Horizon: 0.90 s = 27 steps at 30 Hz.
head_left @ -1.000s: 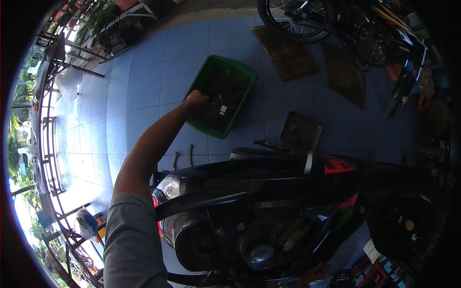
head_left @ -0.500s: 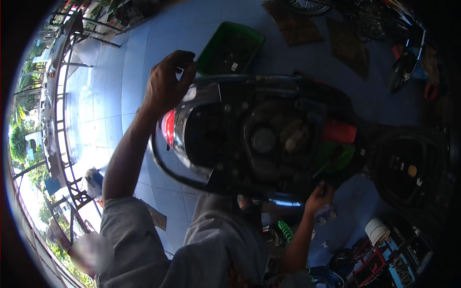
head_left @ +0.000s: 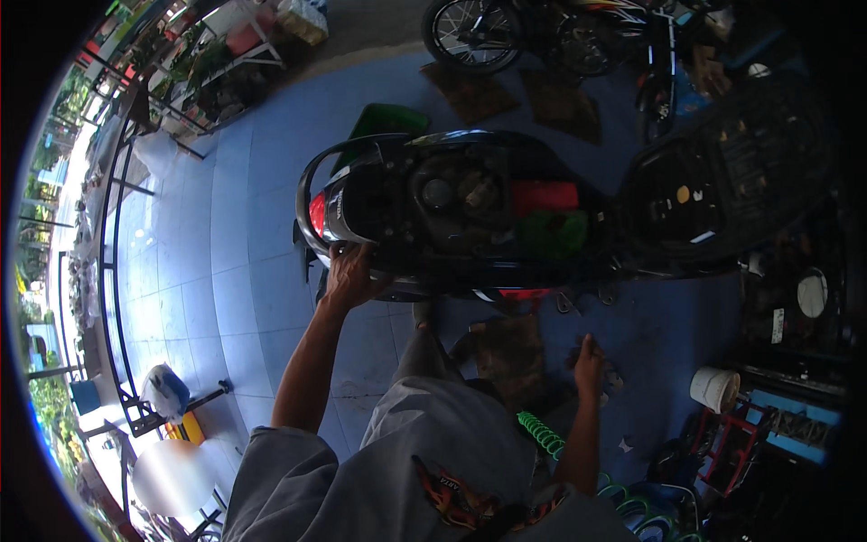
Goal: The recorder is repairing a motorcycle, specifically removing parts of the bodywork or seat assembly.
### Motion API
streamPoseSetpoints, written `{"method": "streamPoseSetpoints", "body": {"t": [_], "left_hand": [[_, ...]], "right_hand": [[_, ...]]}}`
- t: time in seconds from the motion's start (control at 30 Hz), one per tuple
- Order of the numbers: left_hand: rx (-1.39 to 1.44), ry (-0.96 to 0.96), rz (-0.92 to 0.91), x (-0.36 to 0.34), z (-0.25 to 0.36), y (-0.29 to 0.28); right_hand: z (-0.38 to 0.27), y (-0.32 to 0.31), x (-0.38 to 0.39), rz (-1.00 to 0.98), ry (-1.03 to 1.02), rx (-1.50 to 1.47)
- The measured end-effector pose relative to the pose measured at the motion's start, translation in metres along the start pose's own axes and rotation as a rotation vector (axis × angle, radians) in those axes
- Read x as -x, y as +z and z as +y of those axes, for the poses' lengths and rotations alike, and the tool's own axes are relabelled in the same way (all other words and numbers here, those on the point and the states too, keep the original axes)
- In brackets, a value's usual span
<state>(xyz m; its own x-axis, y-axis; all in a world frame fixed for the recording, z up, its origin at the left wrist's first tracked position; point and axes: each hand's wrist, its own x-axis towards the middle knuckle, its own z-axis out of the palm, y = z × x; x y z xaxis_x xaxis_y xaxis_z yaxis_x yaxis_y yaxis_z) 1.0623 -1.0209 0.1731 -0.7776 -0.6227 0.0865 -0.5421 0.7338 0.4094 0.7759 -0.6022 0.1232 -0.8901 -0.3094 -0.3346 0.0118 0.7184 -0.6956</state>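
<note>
My left hand (head_left: 350, 274) grips the rear edge of the black scooter (head_left: 424, 254) just below its red tail light (head_left: 318, 213). My right hand (head_left: 588, 361) is below the scooter body, apart from it, fingers curled around something dark that I cannot make out. The seat (head_left: 753, 149) is raised at the right, exposing the engine bay with a round cap (head_left: 437, 192), a red piece (head_left: 542, 198) and a green piece (head_left: 550, 231). A green bin (head_left: 385, 121) is partly hidden behind the scooter.
A motorcycle (head_left: 470, 36) and flat brown boards (head_left: 562, 106) are at the back. A metal railing (head_left: 108, 266) runs along the left. A green coiled hose (head_left: 540, 429), a white bucket (head_left: 715, 387) and a red rack (head_left: 725, 452) lie toward the lower right.
My left hand has left the green bin and now holds the scooter's tail, lower in view. My right hand has come into view and moved down, away from the body. The view has shifted.
</note>
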Motion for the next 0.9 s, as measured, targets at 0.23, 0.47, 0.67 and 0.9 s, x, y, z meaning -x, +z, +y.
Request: {"method": "streamPoseSetpoints", "body": {"t": [0.23,0.47,0.67,0.9], "left_hand": [[-0.149,-0.030,-0.103,0.005,-0.014,0.006],[-0.044,0.146,0.203,0.011,-0.012,0.026],[-0.028,0.125,0.746,0.038,-0.029,0.100],[0.452,0.029,1.430,0.058,-0.024,0.280]], "right_hand": [[0.036,0.033,0.022,-0.028,-0.196,0.448],[-0.007,0.108,0.068,-0.051,-0.314,0.129],[-0.028,0.217,0.034,0.096,-1.012,0.260],[0.057,0.346,-0.021,-0.094,-1.364,-0.049]]}}
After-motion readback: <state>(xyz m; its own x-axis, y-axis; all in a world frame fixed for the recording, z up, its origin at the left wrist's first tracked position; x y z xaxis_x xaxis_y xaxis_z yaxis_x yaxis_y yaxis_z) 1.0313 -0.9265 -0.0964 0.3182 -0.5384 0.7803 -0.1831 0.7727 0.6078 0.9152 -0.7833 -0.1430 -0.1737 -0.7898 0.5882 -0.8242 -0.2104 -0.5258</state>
